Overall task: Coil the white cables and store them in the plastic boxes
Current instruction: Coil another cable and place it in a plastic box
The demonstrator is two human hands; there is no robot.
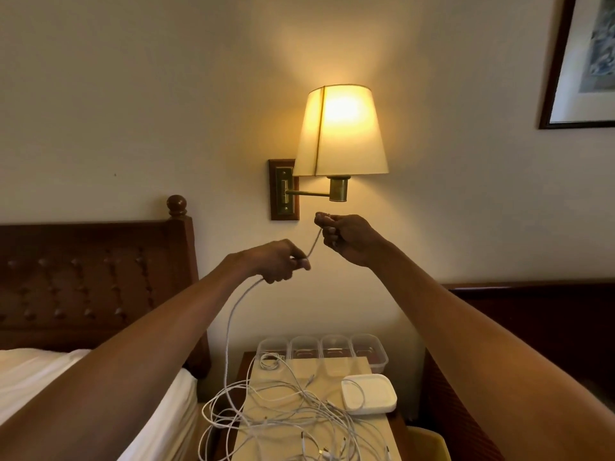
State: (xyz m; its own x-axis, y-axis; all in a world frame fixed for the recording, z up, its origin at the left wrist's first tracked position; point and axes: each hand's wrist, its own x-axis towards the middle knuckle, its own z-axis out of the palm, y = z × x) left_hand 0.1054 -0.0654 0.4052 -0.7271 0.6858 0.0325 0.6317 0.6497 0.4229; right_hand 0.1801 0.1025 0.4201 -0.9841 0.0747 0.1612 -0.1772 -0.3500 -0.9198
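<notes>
Lamplit wall (pixel 133 94), white cable (pixel 314 242) slanting up from left hand (pixel 279 261) to right hand (pixel 346 237)

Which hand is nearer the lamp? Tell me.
Right. The right hand sits just below the lamp; the left hand is lower and off to the left. Both grip one cable.

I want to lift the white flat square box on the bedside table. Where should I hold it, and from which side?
Probably its right edge, approached from the right. The white flat square box lies level, and a loop of thin white cable rests on its left part; the right side is bare, so a pinch there should not drag the cable.
</notes>
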